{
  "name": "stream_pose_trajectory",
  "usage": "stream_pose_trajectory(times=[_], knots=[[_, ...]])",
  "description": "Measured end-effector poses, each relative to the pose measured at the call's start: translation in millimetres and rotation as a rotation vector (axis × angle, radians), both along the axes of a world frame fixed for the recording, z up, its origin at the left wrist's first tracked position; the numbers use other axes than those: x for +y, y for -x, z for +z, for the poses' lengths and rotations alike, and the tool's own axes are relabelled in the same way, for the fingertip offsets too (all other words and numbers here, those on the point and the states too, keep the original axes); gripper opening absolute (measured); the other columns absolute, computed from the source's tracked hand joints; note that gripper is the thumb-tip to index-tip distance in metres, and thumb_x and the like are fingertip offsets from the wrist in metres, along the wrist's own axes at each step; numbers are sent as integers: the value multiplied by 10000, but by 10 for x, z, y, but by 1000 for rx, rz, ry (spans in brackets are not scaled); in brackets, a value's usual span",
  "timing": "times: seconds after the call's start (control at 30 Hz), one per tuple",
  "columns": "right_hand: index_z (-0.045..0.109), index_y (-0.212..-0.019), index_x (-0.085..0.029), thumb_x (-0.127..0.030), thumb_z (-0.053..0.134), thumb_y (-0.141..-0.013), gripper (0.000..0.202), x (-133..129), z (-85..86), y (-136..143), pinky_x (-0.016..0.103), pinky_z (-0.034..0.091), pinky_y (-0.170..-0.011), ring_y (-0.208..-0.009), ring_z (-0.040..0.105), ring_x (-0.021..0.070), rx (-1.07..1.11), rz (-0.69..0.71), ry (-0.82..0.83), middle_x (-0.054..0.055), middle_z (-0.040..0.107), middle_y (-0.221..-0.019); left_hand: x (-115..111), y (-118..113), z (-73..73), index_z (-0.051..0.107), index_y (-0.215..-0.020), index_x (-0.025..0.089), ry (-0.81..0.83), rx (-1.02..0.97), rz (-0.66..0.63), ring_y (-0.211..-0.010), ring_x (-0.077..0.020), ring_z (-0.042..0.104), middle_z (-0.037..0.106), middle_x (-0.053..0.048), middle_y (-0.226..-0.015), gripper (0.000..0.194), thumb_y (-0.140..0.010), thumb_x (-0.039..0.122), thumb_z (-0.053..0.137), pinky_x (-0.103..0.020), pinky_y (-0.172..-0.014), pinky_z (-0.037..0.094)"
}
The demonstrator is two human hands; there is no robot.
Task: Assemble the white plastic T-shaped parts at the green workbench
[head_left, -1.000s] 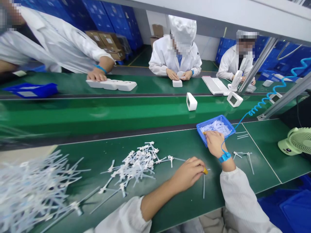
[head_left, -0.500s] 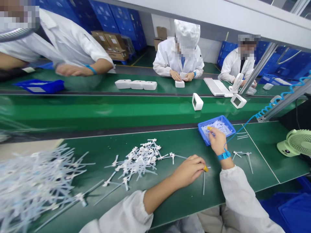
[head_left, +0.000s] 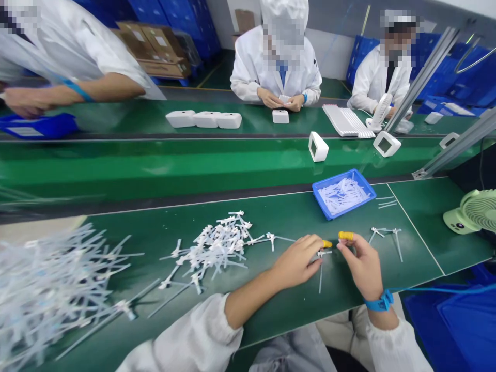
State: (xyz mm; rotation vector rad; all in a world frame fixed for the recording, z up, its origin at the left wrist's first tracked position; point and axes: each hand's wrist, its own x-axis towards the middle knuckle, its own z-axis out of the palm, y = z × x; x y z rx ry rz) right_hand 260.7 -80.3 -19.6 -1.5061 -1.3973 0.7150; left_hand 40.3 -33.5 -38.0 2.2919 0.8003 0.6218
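My left hand (head_left: 300, 261), with a yellow cover on a fingertip, rests over the green bench beside a small white connector with thin tubes (head_left: 320, 274). Its fingers are bent round, and the connector lies at the fingertips. My right hand (head_left: 361, 261) is raised to the right, yellow-covered index finger and thumb close together; anything between them is too small to make out. Beyond the hands sits a blue tray (head_left: 328, 213) of short white pieces (head_left: 343, 195). Left of my left hand is a pile of white tube assemblies (head_left: 220, 240).
A larger heap of tubes (head_left: 58, 289) covers the bench's left. A green fan (head_left: 470, 214) stands at the right. White devices (head_left: 318, 146) stand on the green conveyor (head_left: 217, 163). Three people in white coats work across it.
My right hand has come back from the blue tray toward my left hand. The view has shifted slightly. The person at the far left has moved a hand to the blue bin.
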Motion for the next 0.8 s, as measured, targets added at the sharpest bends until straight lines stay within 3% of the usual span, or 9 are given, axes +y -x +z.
stream_pose_trajectory(times=[0.1, 0.23, 0.5, 0.8], knots=[[779, -1008, -255, -345, 695, -1010, 123, -91, -40, 11, 400, 606, -856, -922, 743, 262, -64, 82, 10, 61, 788, -990, -18, 0, 20, 591, -1290, 204, 0, -14, 15, -1115, -289, 595, 648, -110, -1214, 287, -1009, 152, 563, -423, -982, 526], [796, -1043, -269, -317, 633, -1053, 170, -127, 2, 40, 388, 604, -881, -969, 736, 257, -46, 161, -6, 72, 778, -1072, -23, -20, -11, 591, -1210, 203, -13, -27, 71, -1051, -283, 581, 647, -98, -1137, 216, -1015, 137, 530, -421, -938, 521], [762, -950, -255, -331, 667, -1034, 148, -147, -98, 31, 332, 542, -699, -764, 687, 224, -105, 146, 70, 30, 735, -873, -19, -15, -19, 594, -1136, 218, 18, 25, 63, -1052, -279, 592, 684, -79, -1088, 152, -1010, 141, 558, -398, -922, 510], [692, -1088, -262, -205, 627, -1012, 115, -199, -129, 119, 310, 547, -763, -764, 686, 184, -173, 213, 111, 5, 774, -977, -33, -8, 39, 564, -1054, 217, 149, 75, 64, -1030, -268, 615, 654, -63, -1038, 167, -924, 172, 658, -368, -894, 520]])
